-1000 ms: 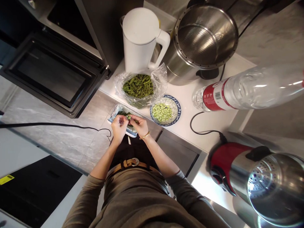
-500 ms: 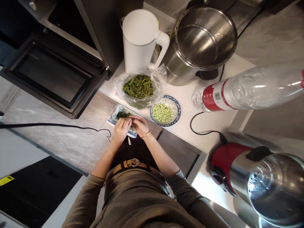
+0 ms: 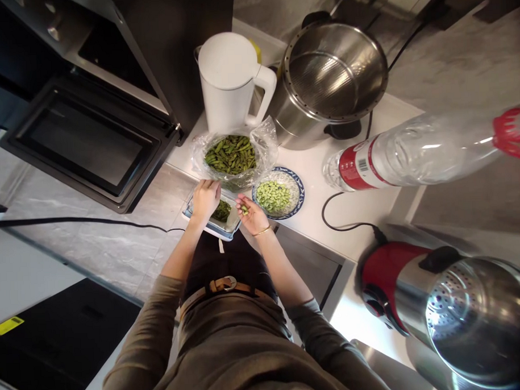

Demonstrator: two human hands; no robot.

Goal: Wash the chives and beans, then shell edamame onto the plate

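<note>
Over the upper left of a blue-and-white box [image 3: 235, 224] is my left hand [image 3: 205, 200], back upward and fingers curled; whatever they hold is hidden. Dark green empty pods [image 3: 222, 211] lie in this box at my waist. My right hand [image 3: 254, 218] is turned palm up between box and plate, its bent fingers holding green beans [image 3: 244, 209]. Shelled pale green beans [image 3: 273, 196] are heaped on a blue-rimmed plate [image 3: 301, 192] close by. Beyond my hands, a clear plastic bag [image 3: 266, 139] stands open, filled with whole green bean pods [image 3: 231, 154].
Behind the bag stand a white jug [image 3: 228, 76] and a tall steel pot [image 3: 300, 119]. A large plastic bottle [image 3: 429, 149] and a red-and-steel appliance [image 3: 386, 276] are on the right. An oven door [image 3: 87, 144] hangs open at left, with a black cable [image 3: 94, 222] below.
My hands, together over the box before, have parted. The left moved up toward the bag; the right shifted toward the plate and turned palm up, showing beans. The camera view shifted slightly.
</note>
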